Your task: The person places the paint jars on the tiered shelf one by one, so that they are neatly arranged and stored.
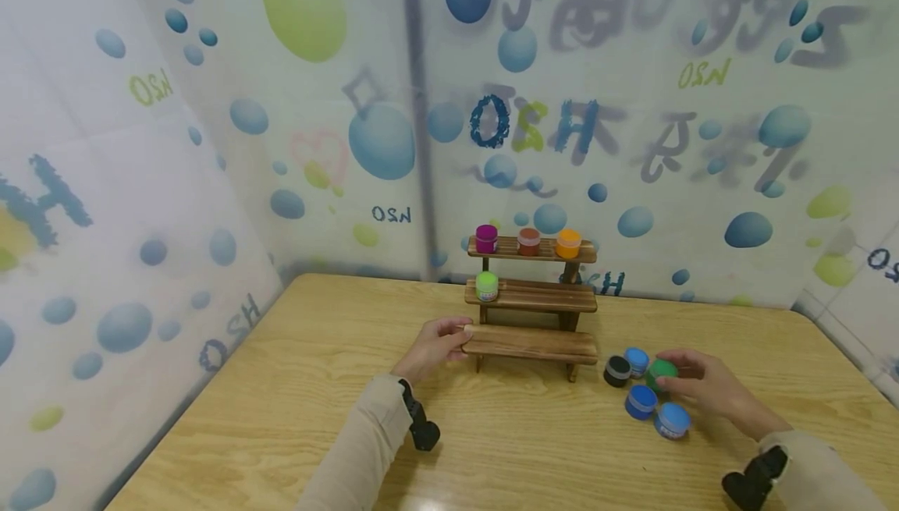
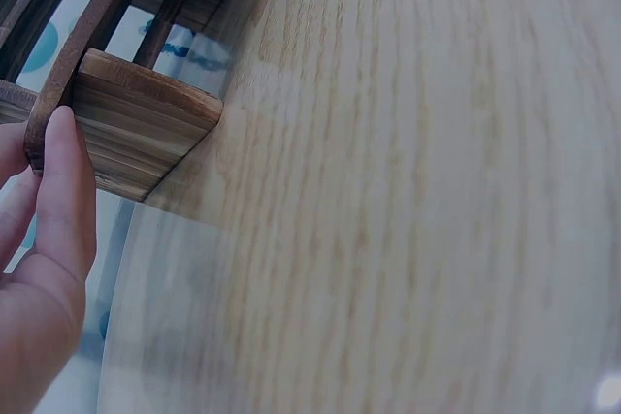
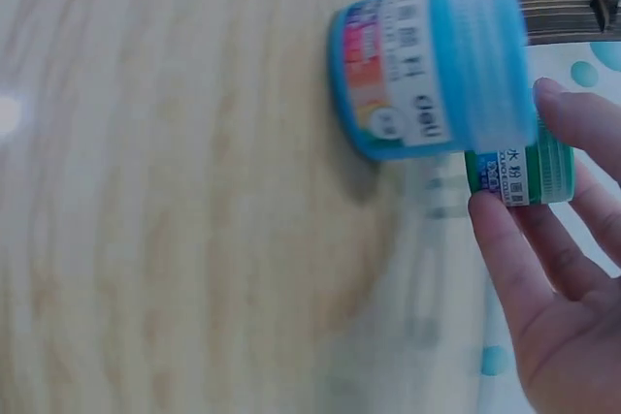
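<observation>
My left hand (image 1: 430, 349) pinches the left end of the bottom step of a three-tier wooden stand (image 1: 530, 342), thumb on top; the left wrist view shows the fingers at the board's end (image 2: 58, 94). To the right of the stand, my right hand (image 1: 712, 390) holds a green paint jar (image 1: 662, 375) between thumb and fingers. Around it stand a black paint jar (image 1: 617, 371), a dark blue jar (image 1: 641, 402) and two light blue jars (image 1: 672, 420). In the right wrist view, a light blue jar (image 3: 437, 75) partly covers the green jar (image 3: 524, 174).
Purple (image 1: 486, 239), brown (image 1: 529, 242) and orange (image 1: 568, 244) jars stand on the top step. A lime green jar (image 1: 487, 286) sits at the middle step's left end. Behind the wooden table (image 1: 520, 448) hangs a bubble-patterned curtain (image 1: 316, 105).
</observation>
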Demonstrator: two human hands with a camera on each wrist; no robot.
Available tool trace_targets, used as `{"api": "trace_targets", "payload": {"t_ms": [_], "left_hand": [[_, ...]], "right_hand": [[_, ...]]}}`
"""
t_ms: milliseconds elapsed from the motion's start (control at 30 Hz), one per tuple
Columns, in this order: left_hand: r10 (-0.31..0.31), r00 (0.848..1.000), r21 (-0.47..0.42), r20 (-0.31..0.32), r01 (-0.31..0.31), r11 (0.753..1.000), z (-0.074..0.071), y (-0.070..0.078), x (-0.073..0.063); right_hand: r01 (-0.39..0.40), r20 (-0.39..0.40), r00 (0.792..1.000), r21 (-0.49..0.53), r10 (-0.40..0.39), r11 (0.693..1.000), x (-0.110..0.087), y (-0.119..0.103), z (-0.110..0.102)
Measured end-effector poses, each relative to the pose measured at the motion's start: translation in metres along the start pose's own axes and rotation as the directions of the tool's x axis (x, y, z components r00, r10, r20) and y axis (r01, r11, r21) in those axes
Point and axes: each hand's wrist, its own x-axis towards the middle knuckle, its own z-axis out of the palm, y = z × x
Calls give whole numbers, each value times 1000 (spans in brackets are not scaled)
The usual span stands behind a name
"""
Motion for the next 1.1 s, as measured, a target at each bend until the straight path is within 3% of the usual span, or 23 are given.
{"api": "trace_targets", "payload": {"t_ms": [200, 533, 900, 1100], "left_hand": [[-47, 999, 3, -21, 47, 999, 2, 1, 2], [-57, 998, -5, -18, 57, 998, 2, 3, 1], [-59, 998, -12, -27, 59, 998, 2, 2, 2], [-47, 999, -18, 5, 47, 999, 3, 16, -7]], "right_hand": [[52, 2, 999, -14, -52, 999, -1, -12, -11], [108, 7, 994, -24, -108, 994, 3, -40, -21], [141, 45, 989, -35, -139, 989, 10, -80, -14], [213, 79, 974, -12, -212, 977, 22, -98, -5]]}}
